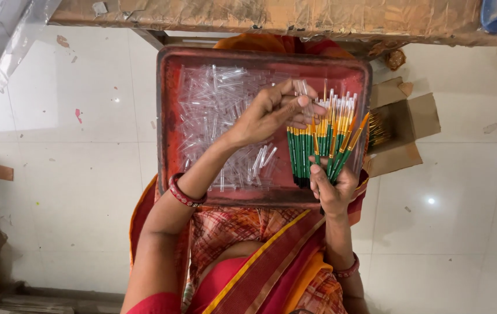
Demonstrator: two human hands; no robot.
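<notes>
Brushes [318, 145] with green handles and gold bands are standing fanned in the right hand [332, 189], whose grip is closing around their lower ends, so the bristle tips are pointing away from the person. Several of those tips are already wearing clear plastic caps. The left hand [271, 113] is reaching across from the other side, and its grip is pinching a small clear tube [302, 88] between thumb and fingertips, just beside the tops of the brushes. Whether the tube is touching a brush tip, I cannot tell.

Both hands are hovering over a red tray [170, 116] that is resting on the person's lap. A loose heap of clear tubes [213, 110] is lying in the tray, mostly filling its left and middle parts, with a few scattered toward the near rim. A red bangle [185, 195] is sitting on the left wrist, and another is showing on the right wrist.

To the right of the tray, an open cardboard box [402, 125] is lying on the pale tiled floor [74, 174], and more gold-banded brushes [378, 129] are poking out of it. A worn wooden edge [271, 14] is running along the top of the view.
</notes>
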